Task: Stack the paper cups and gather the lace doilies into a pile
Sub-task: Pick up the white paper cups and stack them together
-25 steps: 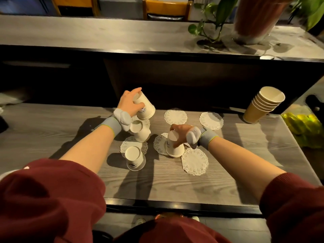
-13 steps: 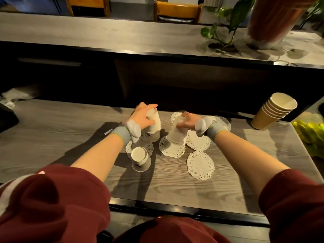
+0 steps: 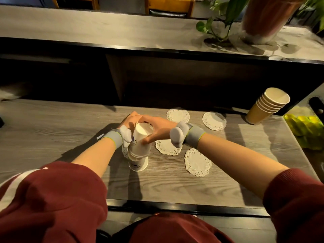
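Upside-down white paper cups form one stack [image 3: 139,148] near the middle of the wooden table [image 3: 52,130]. My right hand [image 3: 157,128] grips the top cup of the stack from the right. My left hand [image 3: 128,122] holds the stack from the left, mostly hidden behind it. A separate white cup [image 3: 138,165] stands upside down just in front of the stack. Several white lace doilies lie flat: one [image 3: 178,115] at the back, one [image 3: 214,121] to its right, one [image 3: 167,146] under my right wrist, one [image 3: 197,162] nearer me. Another doily [image 3: 124,151] peeks out left of the stack.
A leaning stack of tan paper cups [image 3: 266,106] stands at the table's back right corner. A yellow-green bag [image 3: 305,125] lies at the right edge. Behind is a dark drop, then a higher counter [image 3: 105,30] with a potted plant [image 3: 259,18].
Both hands came together over the middle. The cup in my right hand now sits on the cups under my left hand, making one stack where separate cups stood.
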